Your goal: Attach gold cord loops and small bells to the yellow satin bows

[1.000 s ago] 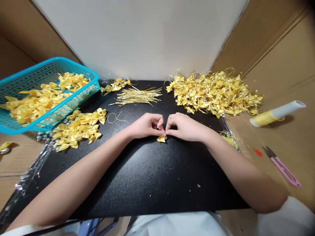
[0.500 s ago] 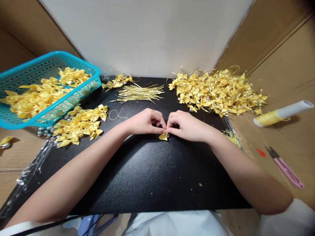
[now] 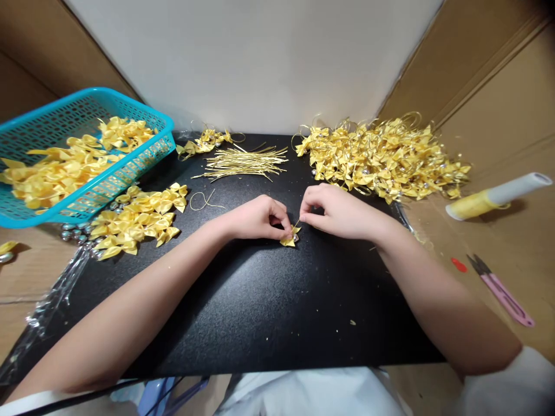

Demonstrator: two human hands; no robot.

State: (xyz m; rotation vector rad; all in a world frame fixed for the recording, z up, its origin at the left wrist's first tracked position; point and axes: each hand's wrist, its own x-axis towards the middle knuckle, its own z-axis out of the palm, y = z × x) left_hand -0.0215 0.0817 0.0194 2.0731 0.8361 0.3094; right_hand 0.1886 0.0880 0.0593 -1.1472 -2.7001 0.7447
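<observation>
My left hand (image 3: 255, 218) pinches a small yellow ribbon bow (image 3: 289, 239) against the black mat (image 3: 260, 300) in the middle. My right hand (image 3: 336, 211) is closed a little to the right and above it, pinching a thin gold cord (image 3: 297, 224) that runs down to the bow. A tiny silver bead seems to sit at the bow's centre.
A turquoise basket (image 3: 134, 164) of yellow bows stands at left, with a loose bow pile (image 3: 139, 219) and silver bells (image 3: 73, 234) beside it. Cut gold cords (image 3: 243, 162) lie at the back, a finished bow heap (image 3: 381, 156) at right. A yellow thread spool (image 3: 494, 196) and pink snips (image 3: 498, 289) rest on cardboard.
My right hand has lifted up and to the right, drawing the gold cord out from the bow. The left hand stays pinched on the bow.
</observation>
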